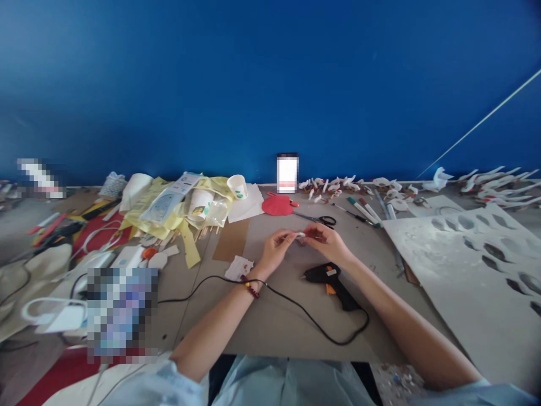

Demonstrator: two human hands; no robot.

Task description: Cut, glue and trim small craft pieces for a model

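My left hand [276, 248] and my right hand [324, 241] meet over the middle of the table. Between their fingertips is a small white piece [300, 234], pinched from both sides; it is too small to make out its kind. Just below my right hand lies a black hot glue gun [327, 275] with an orange trigger, its nozzle pointing left. Its black cord [296, 307] loops round and runs left across my left forearm. A small white paper scrap [239, 268] rests beside my left wrist.
Black scissors [326, 220] and red paper [278, 204] lie beyond my hands. A phone [287, 173] leans on the blue wall. A white sheet with cut-out holes [443, 254] covers the right side. Small white bird-like figures [386, 183] line the back. Left are a paper cup [237, 187] and yellow packaging [158, 225].
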